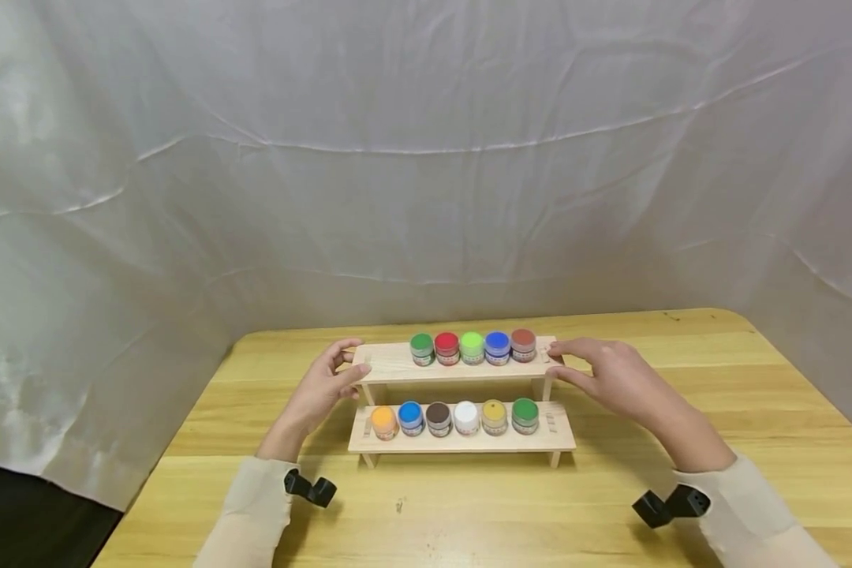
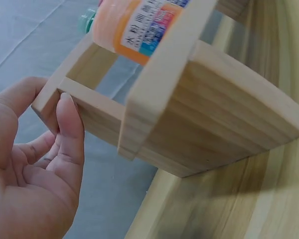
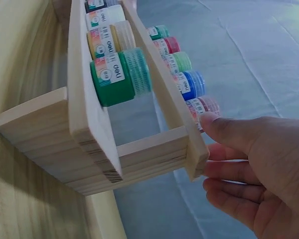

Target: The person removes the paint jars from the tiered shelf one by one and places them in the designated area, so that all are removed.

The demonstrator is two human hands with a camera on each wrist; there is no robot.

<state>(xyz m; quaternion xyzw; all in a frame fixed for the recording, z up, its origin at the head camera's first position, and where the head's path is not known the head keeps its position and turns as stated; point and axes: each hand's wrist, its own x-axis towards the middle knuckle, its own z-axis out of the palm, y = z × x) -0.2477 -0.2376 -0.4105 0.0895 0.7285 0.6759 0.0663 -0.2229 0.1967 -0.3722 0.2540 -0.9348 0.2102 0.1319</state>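
A two-tier wooden rack (image 1: 390, 364) stands on the table, bearing two rows of small paint jars. My left hand (image 1: 324, 385) grips the left end of its upper board, thumb and fingers at the corner in the left wrist view. At the opposite end my right hand (image 1: 610, 375) holds the same board, with the thumb beside the reddish-brown jar (image 1: 523, 345). The upper row also has green, red, light green and blue jars, leaving bare wood at the left. Below, the row runs from an orange jar (image 1: 384, 424) through blue, brown, white and yellow to a green jar (image 1: 525, 416).
The wooden table (image 1: 426, 505) extends around the rack on every side. A pale grey sheet (image 1: 468, 197) hangs behind the table and along its sides. Black wrist cameras sit on both sleeves.
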